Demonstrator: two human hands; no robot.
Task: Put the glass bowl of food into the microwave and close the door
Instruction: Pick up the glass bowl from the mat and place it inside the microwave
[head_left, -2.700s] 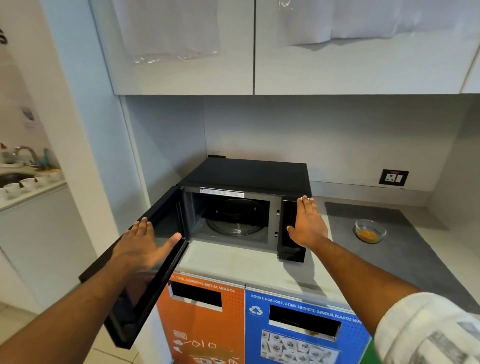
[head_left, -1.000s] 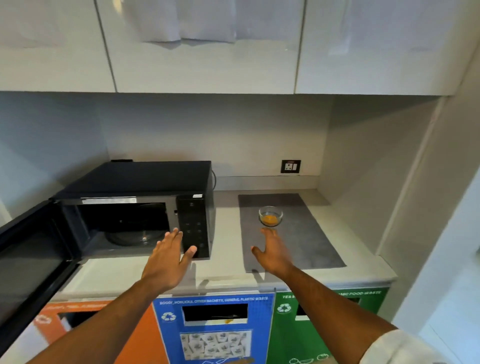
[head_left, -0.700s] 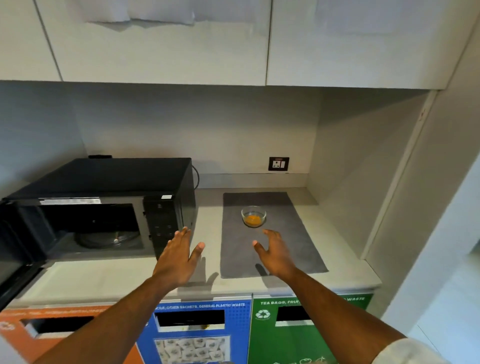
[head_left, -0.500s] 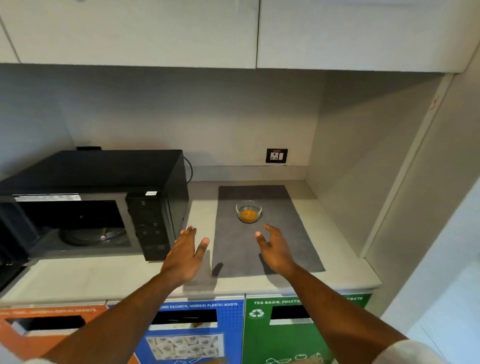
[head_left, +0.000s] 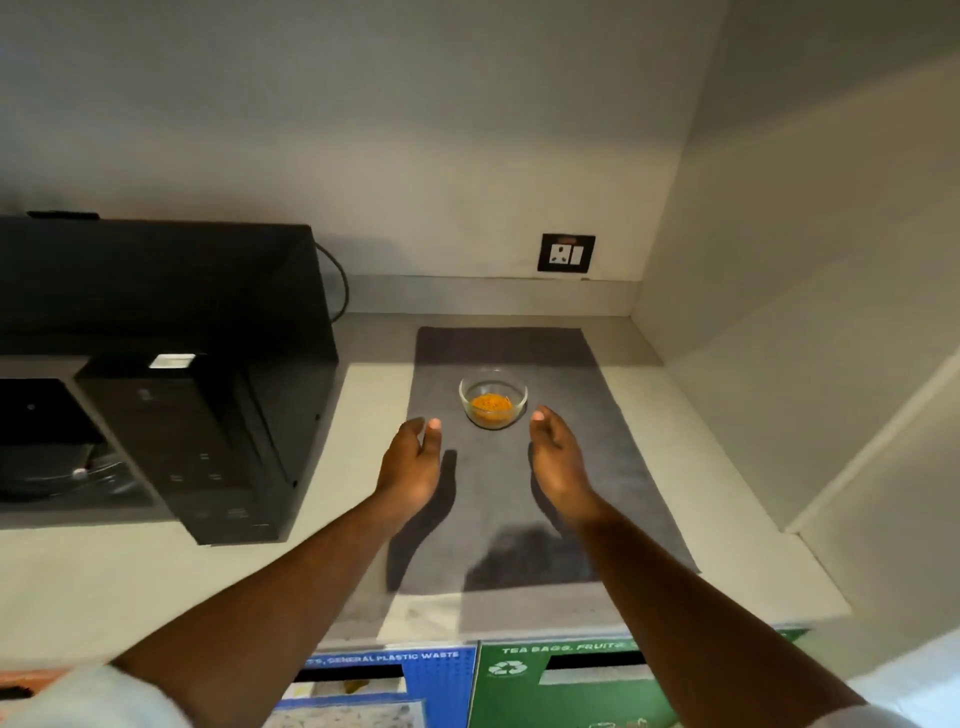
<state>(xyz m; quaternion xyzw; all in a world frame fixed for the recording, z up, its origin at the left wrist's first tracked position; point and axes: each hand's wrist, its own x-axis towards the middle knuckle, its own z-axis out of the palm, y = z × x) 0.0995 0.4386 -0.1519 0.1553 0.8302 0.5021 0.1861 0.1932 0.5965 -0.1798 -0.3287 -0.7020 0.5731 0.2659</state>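
Note:
A small glass bowl (head_left: 493, 404) with orange food stands on a grey mat (head_left: 571, 488) on the counter. My left hand (head_left: 413, 467) is just left of and in front of the bowl, my right hand (head_left: 558, 460) just right of it. Both hands are open with palms facing each other, and neither touches the bowl. The black microwave (head_left: 208, 332) stands at the left. Its cavity (head_left: 47, 447) is open, with the turntable partly visible. The door is out of view.
A side wall (head_left: 779, 312) closes off the counter at the right. A wall socket (head_left: 565, 253) sits behind the mat. The microwave's cable (head_left: 340, 291) runs behind it. Blue and green waste bin fronts (head_left: 545, 675) lie below the counter edge.
Both hands left the microwave and moved right and forward to either side of the bowl. The view turned right and down, so the microwave door is no longer seen.

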